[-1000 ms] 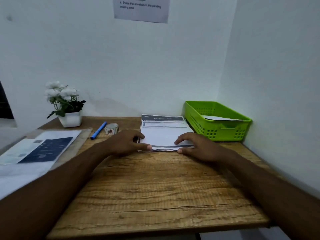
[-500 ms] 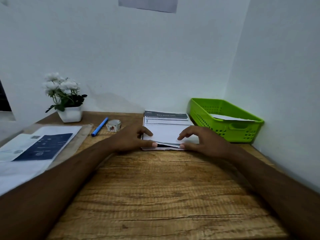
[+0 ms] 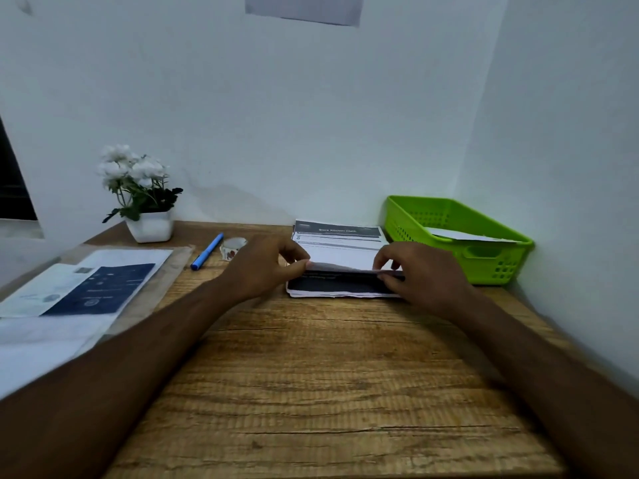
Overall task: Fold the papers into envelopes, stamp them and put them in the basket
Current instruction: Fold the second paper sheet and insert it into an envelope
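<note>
This looks like a small office desk set in a room corner: a wooden table [image 3: 311, 392] against white walls [image 3: 242, 115], a paper notice [image 3: 302, 8] at top centre, stacked printed papers [image 3: 340, 233] at centre, a green basket [image 3: 480, 266] at right, a blue pen [image 3: 207, 251] and potted white flowers [image 3: 138, 188] at left.

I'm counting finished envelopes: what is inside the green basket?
A white folded paper lies in the green basket, one edge showing above the near rim. The near wall hides the basket's floor, so anything more down there cannot be seen.
</note>
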`<state>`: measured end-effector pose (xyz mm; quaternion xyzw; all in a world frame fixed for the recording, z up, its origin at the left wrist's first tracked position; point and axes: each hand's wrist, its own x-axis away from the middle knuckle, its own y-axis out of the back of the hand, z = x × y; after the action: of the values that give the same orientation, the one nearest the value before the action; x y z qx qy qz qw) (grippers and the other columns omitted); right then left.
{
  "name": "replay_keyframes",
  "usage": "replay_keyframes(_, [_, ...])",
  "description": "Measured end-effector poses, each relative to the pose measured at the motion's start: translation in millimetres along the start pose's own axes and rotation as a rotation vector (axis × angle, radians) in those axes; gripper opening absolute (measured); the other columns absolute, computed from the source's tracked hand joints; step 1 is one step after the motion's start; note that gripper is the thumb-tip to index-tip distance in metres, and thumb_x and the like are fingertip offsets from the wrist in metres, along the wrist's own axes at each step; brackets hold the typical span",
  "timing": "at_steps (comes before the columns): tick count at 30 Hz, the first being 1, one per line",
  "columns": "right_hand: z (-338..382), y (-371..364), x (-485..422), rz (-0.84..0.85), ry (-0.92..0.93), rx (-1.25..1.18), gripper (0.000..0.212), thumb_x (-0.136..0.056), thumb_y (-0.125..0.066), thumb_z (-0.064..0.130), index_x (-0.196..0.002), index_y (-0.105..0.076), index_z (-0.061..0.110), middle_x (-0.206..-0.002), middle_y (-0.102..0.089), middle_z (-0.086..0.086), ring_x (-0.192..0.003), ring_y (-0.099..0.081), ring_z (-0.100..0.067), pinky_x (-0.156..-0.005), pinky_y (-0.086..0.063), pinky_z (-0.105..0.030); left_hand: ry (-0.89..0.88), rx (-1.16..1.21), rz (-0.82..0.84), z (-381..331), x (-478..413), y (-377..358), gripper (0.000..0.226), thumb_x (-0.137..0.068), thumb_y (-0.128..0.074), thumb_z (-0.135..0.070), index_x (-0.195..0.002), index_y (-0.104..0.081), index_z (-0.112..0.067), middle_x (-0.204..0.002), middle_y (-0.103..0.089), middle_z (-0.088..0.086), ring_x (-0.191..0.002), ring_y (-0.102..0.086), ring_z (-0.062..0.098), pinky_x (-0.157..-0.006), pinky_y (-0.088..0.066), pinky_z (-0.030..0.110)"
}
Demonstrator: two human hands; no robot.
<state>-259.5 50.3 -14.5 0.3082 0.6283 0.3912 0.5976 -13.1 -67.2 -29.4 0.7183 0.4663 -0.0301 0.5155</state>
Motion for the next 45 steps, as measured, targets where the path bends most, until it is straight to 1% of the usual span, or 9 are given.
replay_keyframes(3, [4, 5, 6, -0.064, -0.032, 0.084, 0.011, -0.088, -0.062, 0.031, -0.098, -0.066, 0.033, -0.103, -0.067, 0.013, -0.101, -0.061, -0.011, -0.067, -0.034, -0.027, -0.065, -0.073, -0.065, -4, 3, 2, 0.012, -0.083, -0.07, -0.016, -0.093, -0.076, -0.017, -0.087, -0.073, -0.004, -0.08, -0.064, 0.008, -0.076, -0.055, 0.038])
replay_keyframes(6, [13, 9, 9, -0.213, 0.035, 0.147, 0.008, -0.082, -0.068, 0.02, -0.084, -0.069, 0.027, -0.087, -0.069, 0.008, -0.085, -0.066, -0.021, -0.058, -0.038, -0.028, -0.097, -0.13, -0.175, -12, 7, 7, 0.017, -0.081, -0.067, -0.006, -0.093, -0.076, -0.014, -0.09, -0.075, 0.002, -0.085, -0.067, 0.015, -0.08, -0.054, 0.035])
replay_keyframes(11, [28, 20, 26, -0.373, 0.11, 0.11, 0.003, -0.08, -0.066, 0.025, -0.078, -0.069, 0.026, -0.077, -0.067, 0.006, -0.074, -0.065, -0.022, -0.054, -0.045, -0.031, -0.099, -0.155, -0.246, -21, 17, 27, 0.019, -0.079, -0.067, -0.003, -0.09, -0.077, -0.015, -0.089, -0.075, -0.001, -0.083, -0.068, 0.012, -0.075, -0.046, 0.019])
replay_keyframes(16, [43, 35, 63, -0.351, 0.108, 0.05, 0.015, -0.075, -0.079, 0.036, -0.072, -0.067, 0.027, -0.068, -0.066, 0.01, -0.065, -0.065, -0.016, -0.055, -0.04, -0.027, -0.327, -0.191, -0.069, -32, 61, 56, 0.013, -0.074, -0.073, -0.009, -0.085, -0.077, -0.015, -0.08, -0.074, -0.006, -0.076, -0.064, 0.001, -0.074, -0.048, 0.018])
replay_keyframes(21, [56, 49, 105, -0.315, 0.228, 0.024, 0.005, -0.078, -0.071, 0.035, -0.078, -0.073, 0.03, -0.076, -0.07, 0.015, -0.072, -0.067, -0.011, -0.066, -0.045, -0.032, -0.312, -0.182, 0.024, -34, 119, 73, 0.017, -0.08, -0.063, -0.036, -0.092, -0.073, -0.029, -0.087, -0.071, -0.019, -0.079, -0.062, -0.006, -0.092, -0.04, 0.026])
replay_keyframes(29, [64, 45, 141, -0.203, 0.328, -0.1, 0.021, -0.089, -0.059, 0.041, -0.094, -0.078, 0.034, -0.088, -0.069, 0.016, -0.077, -0.063, -0.007, -0.07, -0.042, -0.036, -0.26, -0.146, 0.118, -45, 172, 83, 0.028, -0.082, -0.06, -0.047, -0.1, -0.074, -0.03, -0.1, -0.071, -0.022, -0.095, -0.063, -0.008, -0.102, -0.038, 0.033])
replay_keyframes(35, [68, 46, 144, -0.146, 0.321, -0.171, 0.017, -0.087, -0.061, 0.041, -0.091, -0.076, 0.034, -0.088, -0.067, 0.021, -0.083, -0.061, -0.001, -0.076, -0.038, -0.036, -0.272, -0.156, 0.156, -43, 182, 83, 0.026, -0.085, -0.06, -0.043, -0.103, -0.073, -0.029, -0.109, -0.068, -0.021, -0.104, -0.061, -0.007, -0.1, -0.041, 0.032])
replay_keyframes(40, [68, 50, 139, -0.075, 0.321, -0.22, 0.024, -0.085, -0.06, 0.053, -0.091, -0.074, 0.035, -0.091, -0.067, 0.024, -0.088, -0.062, 0.003, -0.079, -0.038, -0.032, -0.288, -0.117, 0.202, -50, 178, 89, 0.027, -0.081, -0.067, -0.046, -0.101, -0.074, -0.029, -0.105, -0.069, -0.019, -0.103, -0.063, 0.003, -0.088, -0.048, 0.03])
replay_keyframes(45, [56, 49, 108, -0.075, 0.181, -0.553, 0.025, -0.083, -0.063, 0.048, -0.087, -0.075, 0.027, -0.082, -0.071, 0.014, -0.074, -0.066, -0.01, -0.068, -0.048, -0.028, -0.186, -0.032, 0.222, -49, 137, 94, 0.033, -0.079, -0.063, -0.051, -0.097, -0.074, -0.026, -0.096, -0.071, -0.014, -0.092, -0.066, 0.003, -0.08, -0.053, 0.025])
